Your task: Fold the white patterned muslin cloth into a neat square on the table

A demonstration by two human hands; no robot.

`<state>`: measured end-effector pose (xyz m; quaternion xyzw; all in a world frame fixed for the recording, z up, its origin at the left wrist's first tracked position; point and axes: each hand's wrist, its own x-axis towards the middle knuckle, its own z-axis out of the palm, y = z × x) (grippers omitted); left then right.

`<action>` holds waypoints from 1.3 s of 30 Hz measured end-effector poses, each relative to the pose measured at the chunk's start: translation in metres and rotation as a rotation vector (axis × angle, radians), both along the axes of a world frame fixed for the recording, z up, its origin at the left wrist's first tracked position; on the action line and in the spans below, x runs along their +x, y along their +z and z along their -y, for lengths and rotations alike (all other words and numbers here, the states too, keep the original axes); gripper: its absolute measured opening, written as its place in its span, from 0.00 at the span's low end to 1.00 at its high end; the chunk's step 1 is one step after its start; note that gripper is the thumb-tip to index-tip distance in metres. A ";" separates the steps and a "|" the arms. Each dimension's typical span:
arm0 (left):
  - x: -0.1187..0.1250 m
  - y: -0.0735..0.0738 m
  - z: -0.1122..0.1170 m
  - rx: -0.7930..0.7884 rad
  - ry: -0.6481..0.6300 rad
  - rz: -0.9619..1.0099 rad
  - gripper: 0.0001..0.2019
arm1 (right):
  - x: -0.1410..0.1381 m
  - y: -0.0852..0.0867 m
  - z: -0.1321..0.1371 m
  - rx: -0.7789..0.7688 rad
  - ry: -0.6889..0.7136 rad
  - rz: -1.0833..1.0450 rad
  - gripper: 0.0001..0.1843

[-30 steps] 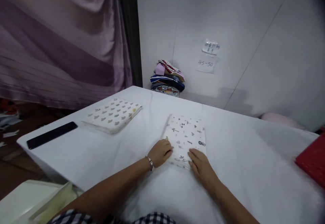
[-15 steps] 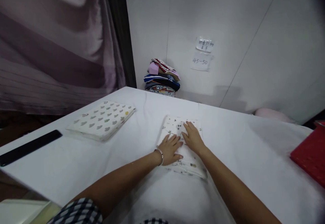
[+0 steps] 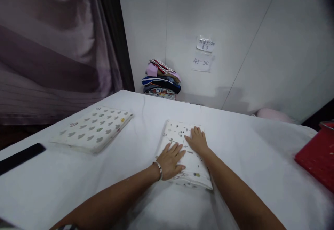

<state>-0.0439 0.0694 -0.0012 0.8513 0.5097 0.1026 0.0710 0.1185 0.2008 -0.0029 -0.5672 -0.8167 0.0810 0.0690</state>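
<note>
Folded printed cloth (image 3: 175, 132) lies centre frame on the white counter (image 3: 247, 160). My left hand (image 3: 171, 160) and right hand (image 3: 197, 141) rest on it, fingers flat and spread, gripping nothing. Looks soft, light, floppy; I'd pinch a folded edge, all layers together.

Dim, soft indoor light, faint shadows on the wall, wide-angle stretching and dark blur at the corners

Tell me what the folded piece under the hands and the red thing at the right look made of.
The folded printed cloth: soft matte fabric, probably cotton; layered edges, rounded corners. The red thing: matte, finely speckled, perhaps textile or plastic; cropped, uncertain.
</note>
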 end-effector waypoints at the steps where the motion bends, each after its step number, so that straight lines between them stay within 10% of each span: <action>1: 0.000 0.000 0.000 -0.002 0.001 -0.007 0.29 | 0.000 0.003 -0.003 -0.014 0.000 -0.001 0.37; 16: 0.002 0.001 -0.002 -0.021 0.004 0.040 0.29 | 0.020 -0.004 -0.029 -0.080 -0.059 -0.090 0.37; 25: -0.029 0.010 -0.014 0.096 0.377 0.343 0.20 | 0.065 -0.006 0.119 0.060 0.214 -0.153 0.30; 31: -0.049 0.004 -0.036 -0.166 0.678 0.436 0.26 | 0.082 -0.021 0.169 0.322 0.473 -0.097 0.28; 39: 0.000 -0.005 0.044 -0.529 0.545 0.803 0.44 | 0.184 -0.025 0.120 0.402 0.539 -0.064 0.24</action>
